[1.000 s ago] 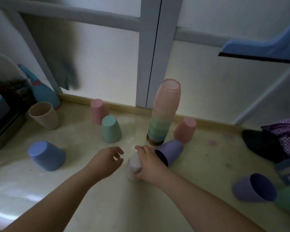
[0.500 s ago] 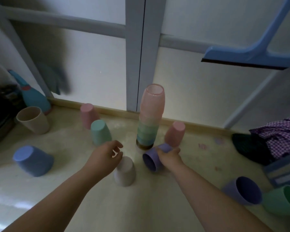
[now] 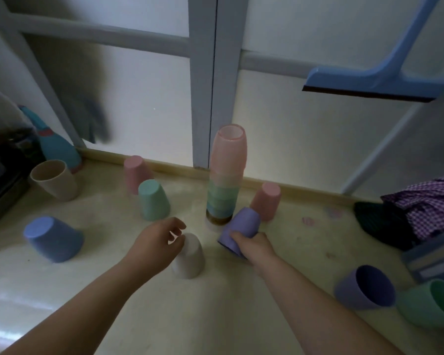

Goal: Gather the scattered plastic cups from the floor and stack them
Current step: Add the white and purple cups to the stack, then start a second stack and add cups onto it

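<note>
My right grip (image 3: 251,245) clenches the lilac cup (image 3: 239,228), tilted mouth-down to cap the stack (image 3: 227,175), while my left grip (image 3: 159,239) hovers released over the white cup (image 3: 190,257), ready next.

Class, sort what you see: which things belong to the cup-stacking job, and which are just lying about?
Job: stack of cups; purple cup in right hand; white cup by left hand; loose teal cup.

Lying about: blue squeegee; checked cloth; teal bottle.
</note>
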A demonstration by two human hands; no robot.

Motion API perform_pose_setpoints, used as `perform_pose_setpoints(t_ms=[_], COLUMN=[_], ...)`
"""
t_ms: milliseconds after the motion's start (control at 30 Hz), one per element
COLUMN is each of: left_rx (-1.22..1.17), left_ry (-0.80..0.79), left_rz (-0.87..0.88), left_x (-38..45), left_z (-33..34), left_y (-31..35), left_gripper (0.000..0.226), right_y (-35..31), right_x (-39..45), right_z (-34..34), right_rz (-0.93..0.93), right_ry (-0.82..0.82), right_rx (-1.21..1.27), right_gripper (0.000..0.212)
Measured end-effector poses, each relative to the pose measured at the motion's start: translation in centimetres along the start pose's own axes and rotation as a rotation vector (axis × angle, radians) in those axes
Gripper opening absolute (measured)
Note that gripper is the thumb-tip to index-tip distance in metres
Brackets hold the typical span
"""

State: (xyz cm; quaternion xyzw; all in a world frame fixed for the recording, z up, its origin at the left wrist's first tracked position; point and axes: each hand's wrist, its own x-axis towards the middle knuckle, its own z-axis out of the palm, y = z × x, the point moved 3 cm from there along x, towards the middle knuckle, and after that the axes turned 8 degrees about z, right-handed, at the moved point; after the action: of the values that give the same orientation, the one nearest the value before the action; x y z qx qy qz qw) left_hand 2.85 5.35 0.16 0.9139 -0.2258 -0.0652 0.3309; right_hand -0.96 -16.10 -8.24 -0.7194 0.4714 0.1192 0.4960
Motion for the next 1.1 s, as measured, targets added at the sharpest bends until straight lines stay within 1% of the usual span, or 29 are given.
perform_pose_setpoints(t_ms=[67,100,200,300,400,467,600,700,767,833,933,1033,1100], left_rx=[-0.004,-0.004,-0.024,-0.078,-0.074,-0.072,-0.065,-0.054,-0.066,-0.083,-0.105,-0.087,-0.092], left_ry=[0.006,0.016,0.100,0.207,0.242,0.252,0.255,0.257,0.222,0.153,0.080,0.035,0.015], left_rz=[0.023,0.029,-0.040,-0.165,-0.244,-0.276,-0.301,-0.298,-0.285,-0.282,-0.259,-0.217,-0.155], left_x=[0.2,0.3,0.4,-0.3,-1.4,-2.2,-2.8,-2.5,-2.0,-1.5,0.2,2.7,4.8], left_z=[0.4,0.6,0.9,0.3,-0.6,-1.4,-3.4,-4.9,-5.4,-5.9,-6.7,-7.3,-7.5], left_y=[1.0,1.5,2.1,1.5,0.1,-1.2,-3.5,-5.2,-6.7,-8.1,-10.4,-11.5,-11.6], left_gripper=[0.024,0.025,0.027,0.029,0.027,0.027,0.026,0.027,0.029,0.032,0.040,0.054,0.061], right_y=[-0.1,-0.2,-0.9,-2.1,-3.5,-4.4,-4.8,-4.1,-3.3,-2.5,-1.9,-1.9,-2.1], right_x=[-1.3,-1.8,-4.2,-7.2,-9.4,-10.1,-10.2,-9.2,-8.5,-8.0,-7.6,-7.7,-7.9], right_z=[-1.5,-2.2,-3.8,-3.9,-2.1,-0.3,3.4,5.4,6.3,6.7,6.9,7.0,6.8], right_rz=[-0.121,-0.188,-0.395,-0.545,-0.682,-0.746,-0.771,-0.725,-0.675,-0.603,-0.538,-0.506,-0.497], right_ry=[-0.012,-0.024,-0.069,-0.160,-0.227,-0.243,-0.227,-0.216,-0.216,-0.212,-0.214,-0.237,-0.252], right_rx=[-0.025,-0.021,0.019,0.014,-0.036,-0.105,-0.210,-0.275,-0.300,-0.256,-0.175,-0.178,-0.176], right_gripper=[0.061,0.059,0.073,0.071,0.075,0.077,0.075,0.074,0.075,0.079,0.077,0.075,0.078])
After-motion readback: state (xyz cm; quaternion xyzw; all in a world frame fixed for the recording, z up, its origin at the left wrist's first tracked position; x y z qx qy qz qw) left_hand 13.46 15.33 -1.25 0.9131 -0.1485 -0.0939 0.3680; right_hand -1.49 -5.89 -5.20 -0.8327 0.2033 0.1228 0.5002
